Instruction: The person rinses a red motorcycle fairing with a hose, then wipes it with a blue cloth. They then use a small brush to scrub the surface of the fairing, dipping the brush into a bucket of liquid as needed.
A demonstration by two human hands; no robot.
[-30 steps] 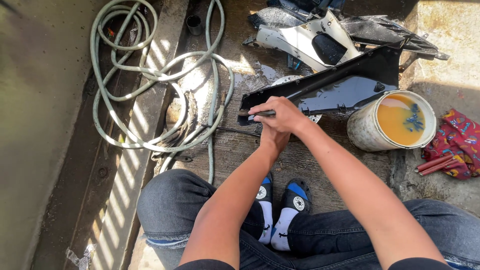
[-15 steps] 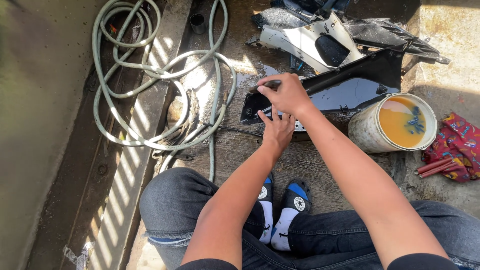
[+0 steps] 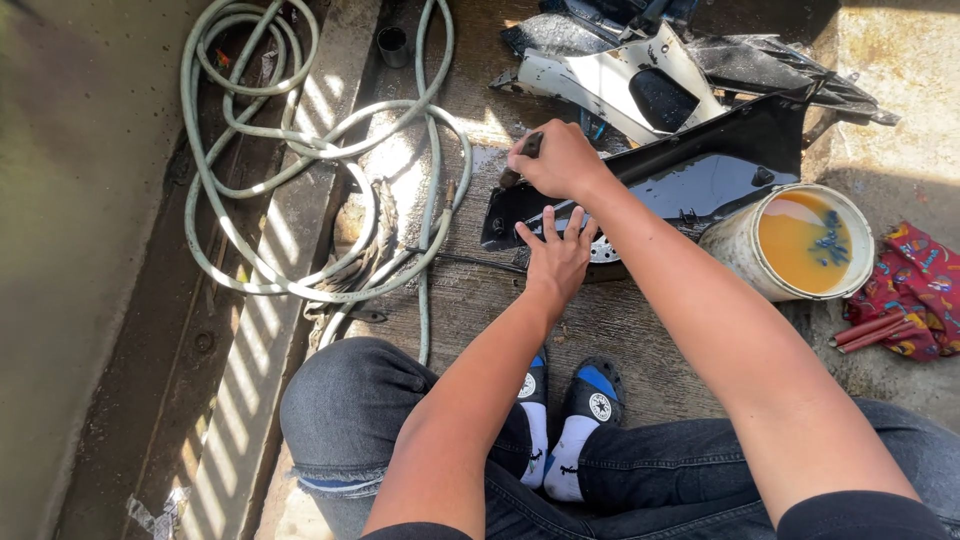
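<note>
Upper centre of the frame, your right hand (image 3: 560,160) pinches a dark brush (image 3: 518,164) on the black motorcycle fairing panel (image 3: 700,175), whose long axis climbs rightward; your left hand (image 3: 556,252), fingers spread, steadies its near edge.

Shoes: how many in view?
2. Left shoe and right shoe sit side by side between the knees, toes toward the black panel; heels hidden by the jeans.
</note>
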